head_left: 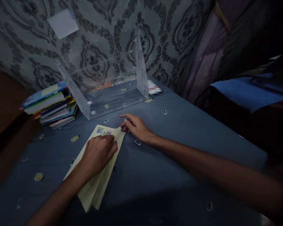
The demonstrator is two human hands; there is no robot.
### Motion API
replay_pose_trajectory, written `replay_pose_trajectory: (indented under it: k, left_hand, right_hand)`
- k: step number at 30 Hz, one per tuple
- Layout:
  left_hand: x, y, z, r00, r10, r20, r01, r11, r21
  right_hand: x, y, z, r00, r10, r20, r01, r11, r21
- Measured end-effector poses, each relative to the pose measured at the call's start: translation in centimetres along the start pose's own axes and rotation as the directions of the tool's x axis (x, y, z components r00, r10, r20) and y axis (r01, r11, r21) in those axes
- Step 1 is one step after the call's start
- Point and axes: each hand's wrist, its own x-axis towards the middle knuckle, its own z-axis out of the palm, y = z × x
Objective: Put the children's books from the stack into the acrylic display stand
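A pale yellow booklet [101,183], with a barcode and small print near its far end, lies slantwise on the cloth, its right side standing up in a lengthwise fold. My left hand [99,153] is closed over its upper part, fingers curled at the fold; the fingertips are partly hidden. At the far right corner of the booklet is my right hand [136,127]. Its index finger stretches out past the corner, the thumb is apart from it, and the lower fingers bend close to the paper edge. Whether they touch it I cannot tell.
Beyond my hands stands a clear plastic box [141,69], its front open. Left of it is a stack of books [53,105]. A blue patterned cloth [160,175] covers the surface. A white card [63,24] is against the wallpaper; blue fabric [247,91] lies at right.
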Motion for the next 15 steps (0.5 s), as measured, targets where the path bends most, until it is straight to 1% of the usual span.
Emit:
replay_pose_trajectory:
  k: [3,7,12,15]
  left_hand:
    - [0.05,-0.78,0.41,0.998,0.012,-0.067,-0.018,0.996,-0.085]
    - [0.03,-1.14,0.83,0.991,0.038,-0.128,-0.056,0.988,-0.141]
    - [-0.01,-1.05,0.85,0.988,0.031,-0.150,-0.054,0.987,-0.151]
    - [-0.15,-0.69,1.00,0.988,0.029,-0.154,-0.046,0.993,-0.107]
  right_hand:
    - [0.07,0.09,-0.17,1.000,-0.023,-0.011,0.023,1.000,-0.003]
    - [0.16,0.06,-0.36,1.000,-0.020,-0.024,0.020,1.000,-0.013]
    - [0.20,-0.13,-0.36,0.998,-0.026,-0.049,0.026,1.000,-0.010]
    - [0.17,-0.25,-0.34,0.998,-0.029,-0.062,0.028,1.000,-0.012]
